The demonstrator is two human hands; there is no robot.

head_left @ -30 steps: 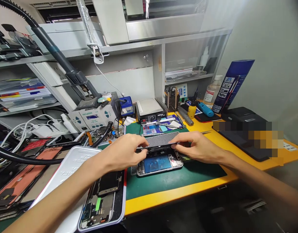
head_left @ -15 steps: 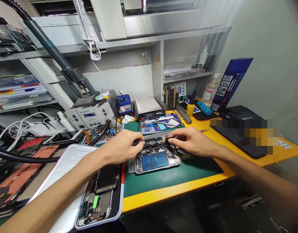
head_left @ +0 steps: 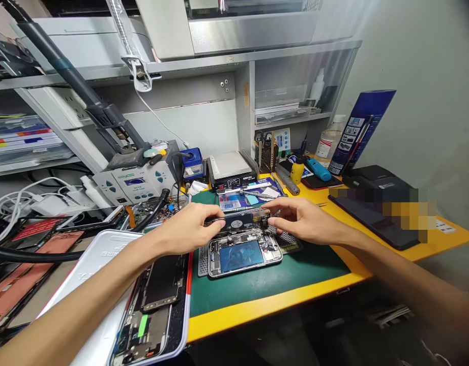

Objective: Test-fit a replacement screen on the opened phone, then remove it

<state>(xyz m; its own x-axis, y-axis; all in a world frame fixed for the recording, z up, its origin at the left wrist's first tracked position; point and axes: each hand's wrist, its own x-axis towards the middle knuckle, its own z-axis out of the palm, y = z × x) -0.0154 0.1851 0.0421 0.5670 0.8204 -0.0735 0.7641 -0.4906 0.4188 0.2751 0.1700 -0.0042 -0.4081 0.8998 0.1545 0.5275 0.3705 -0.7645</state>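
Note:
An opened phone body (head_left: 242, 255) lies on a perforated metal plate over the green mat (head_left: 257, 284), its inner parts and a blue-filmed battery showing. Behind its far edge a dark screen panel (head_left: 236, 222) stands tilted up. My left hand (head_left: 194, 226) pinches the panel's left end between thumb and fingers. At the right end my right hand (head_left: 301, 218) has its index finger by the panel's top edge, with the thumb lower and a small gap between them. Whether it touches the panel is hard to tell.
A white tray (head_left: 184, 305) of phone parts stands left, near my left forearm. Behind the mat are tweezers, a heating plate (head_left: 232, 168) and a soldering station (head_left: 133, 183). A yellow bottle (head_left: 297, 172) and a black pad (head_left: 372, 221) lie right.
The panel has tilted more upright, showing more of its inner face. My right thumb and index finger have moved apart a little. The whole view has shifted slightly.

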